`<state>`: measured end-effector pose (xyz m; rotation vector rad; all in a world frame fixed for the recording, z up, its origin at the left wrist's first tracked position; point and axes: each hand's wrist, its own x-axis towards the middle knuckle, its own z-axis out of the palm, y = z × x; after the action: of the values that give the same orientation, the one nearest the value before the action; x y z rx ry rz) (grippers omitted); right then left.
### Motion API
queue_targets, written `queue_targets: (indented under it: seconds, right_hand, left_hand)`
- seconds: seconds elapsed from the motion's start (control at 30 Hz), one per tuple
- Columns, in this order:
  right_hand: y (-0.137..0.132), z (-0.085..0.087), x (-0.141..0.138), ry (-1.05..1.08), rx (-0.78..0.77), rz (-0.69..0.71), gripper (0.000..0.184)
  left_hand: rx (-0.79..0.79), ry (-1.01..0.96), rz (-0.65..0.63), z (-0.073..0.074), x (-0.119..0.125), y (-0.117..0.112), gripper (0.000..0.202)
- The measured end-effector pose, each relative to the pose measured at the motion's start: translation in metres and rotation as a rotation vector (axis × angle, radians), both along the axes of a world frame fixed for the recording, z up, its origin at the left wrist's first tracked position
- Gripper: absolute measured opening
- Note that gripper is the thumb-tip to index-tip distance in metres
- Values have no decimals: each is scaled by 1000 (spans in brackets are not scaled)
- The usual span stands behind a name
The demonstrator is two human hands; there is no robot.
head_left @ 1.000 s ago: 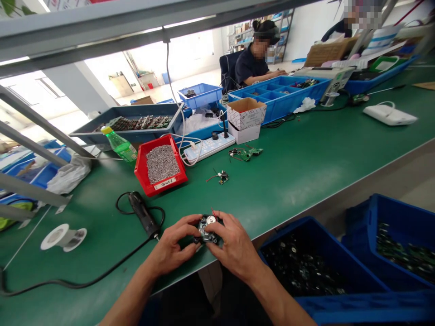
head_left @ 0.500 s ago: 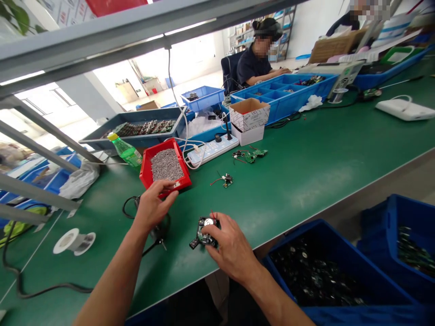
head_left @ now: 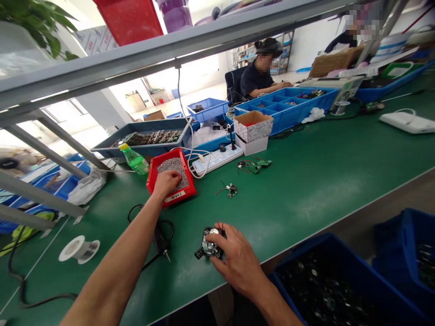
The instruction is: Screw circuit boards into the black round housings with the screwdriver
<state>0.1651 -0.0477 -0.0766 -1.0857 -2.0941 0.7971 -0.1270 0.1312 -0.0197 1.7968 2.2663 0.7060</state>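
Observation:
My left hand (head_left: 167, 183) reaches into a red bin (head_left: 172, 198) of small grey metal pieces, probably screws (head_left: 169, 165). Its fingers are bunched together on the pieces, and whatever they pinch is too small to make out. My right hand (head_left: 238, 253) is closed around a black electronic module (head_left: 211, 244) at the bench's near edge. The module has a round silver part, a bare circuit face and red wires on top. Between my arms lies a dark electric screwdriver (head_left: 161, 240), its bit pointing toward the near edge.
Beyond the module lie loose circuit boards (head_left: 231, 190) with wires. A power strip (head_left: 217, 159), a green bottle (head_left: 136, 161) and a white carton (head_left: 253, 131) stand behind. A wire spool (head_left: 79, 250) sits at left. Blue crates (head_left: 335, 253) stand below the edge at right. A co-worker (head_left: 258, 74) sits opposite.
My left hand has moved from the red bin's front rim into the metal pieces, its fingers closing together. My right hand keeps its hold on the module. The camera view has tilted up slightly.

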Motion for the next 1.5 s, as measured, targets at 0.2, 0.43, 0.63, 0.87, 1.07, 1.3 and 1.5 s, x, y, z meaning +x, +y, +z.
queue_targets:
  seconds: [0.2,0.43,0.63,0.87,1.07,1.3,1.5]
  right_hand:
    - [0,0,0,-4,-3,-4,50]
    - [-1,-1,0,3,-4,-27,71]
    - [0,-3,-2,0,10,-39,69]
    - [0,-4,-2,-18,7,-42,68]
    - [-1,-4,-1,-11,15,-44,68]
    - [-1,-5,-2,4,36,-50,68]
    - [-1,-4,0,14,16,-44,72]
  left_hand:
    - [110,-307,35,9,0,-24,37]
    - [-73,-745,-128,14,41,-103,37]
    - [-460,-801,-343,2,75,-153,18]
    - [-568,-735,-436,1,81,-159,12]
    - [-574,-612,-436,9,88,-159,10]
    - [-601,-532,-509,6,92,-155,9]
    - [-386,-431,-449,18,65,-126,25]
